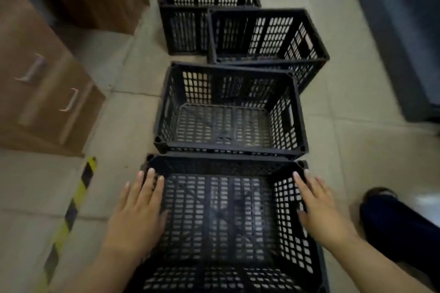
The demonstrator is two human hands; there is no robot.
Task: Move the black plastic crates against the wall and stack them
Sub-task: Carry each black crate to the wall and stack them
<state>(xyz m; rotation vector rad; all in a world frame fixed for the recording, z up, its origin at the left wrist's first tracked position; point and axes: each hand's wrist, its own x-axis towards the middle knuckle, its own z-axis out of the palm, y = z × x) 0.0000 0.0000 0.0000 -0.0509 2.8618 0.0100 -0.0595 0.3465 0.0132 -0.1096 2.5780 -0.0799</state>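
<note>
Several black plastic crates stand in a row on the tiled floor, running away from me. The nearest crate (223, 221) is empty and lies right below me. My left hand (139, 209) lies flat over its left rim, fingers spread. Over the right rim lies my right hand (319, 207), fingers also apart. Neither hand grips anything. A second empty crate (228, 112) touches the first one's far side. Beyond it, a third crate (266, 40) sits turned at an angle. The farthest crate (204, 2) stands behind that, at the top of the view.
Brown wooden cabinets (42, 83) with metal drawer handles line the left side. A yellow-and-black tape strip (71, 211) runs along the floor at left. A dark wall or panel (404, 31) stands at right. My leg and shoe (390, 211) are by the near crate's right side.
</note>
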